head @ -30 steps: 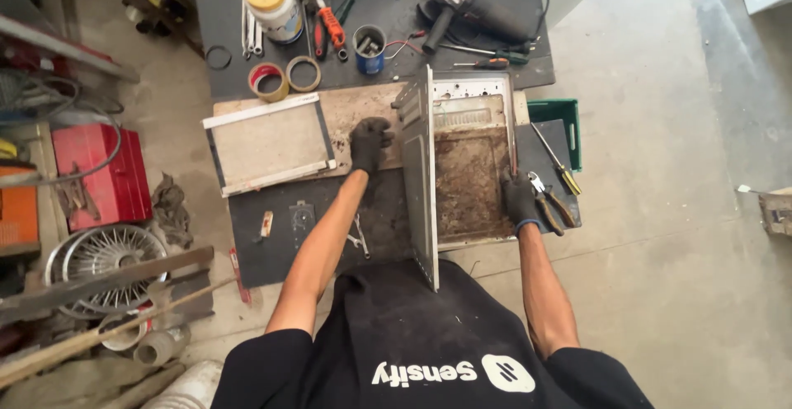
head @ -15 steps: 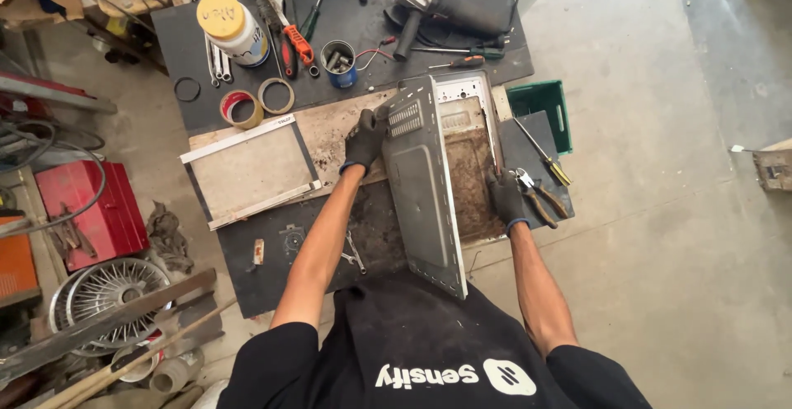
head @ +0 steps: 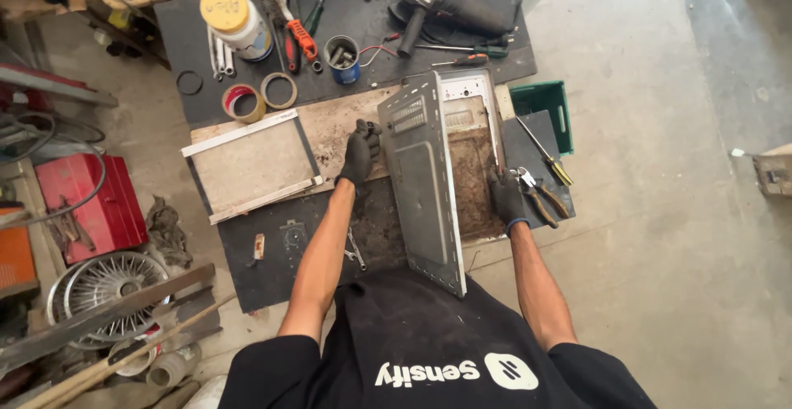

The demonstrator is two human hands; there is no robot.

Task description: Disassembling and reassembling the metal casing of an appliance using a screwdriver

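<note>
Grey sheet-metal panel at desk centre, tilted up on edge, hinged-looking over a dirty open metal casing. Panel is long, rectangular, with stamped vent slots near its 12 o'clock end, a recessed rectangle in the middle, folded rim; its 6 o'clock corner overhangs the desk edge toward the person's torso. Casing interior is rust-brown and grimy, cleaner pale section with small holes at its 12 o'clock end.

Left hand, black glove, grip closed on the panel's 9 o'clock edge. Right hand, black glove, at the casing's 3 o'clock rim, grip wrapped on that rim; fingers partly hidden.

Pliers lie just beside the right hand at 3 o'clock, a yellow-handled screwdriver past them. Green crate at 1 o'clock of the casing. At 9 o'clock of the panel, a flat pale framed panel lies on the desk.

At 12 o'clock: angle grinder, blue tin of small parts, red-handled tool, white bottle with yellow cap, two tape rolls. Floor at 9 o'clock: red toolbox, wire wheel.
</note>
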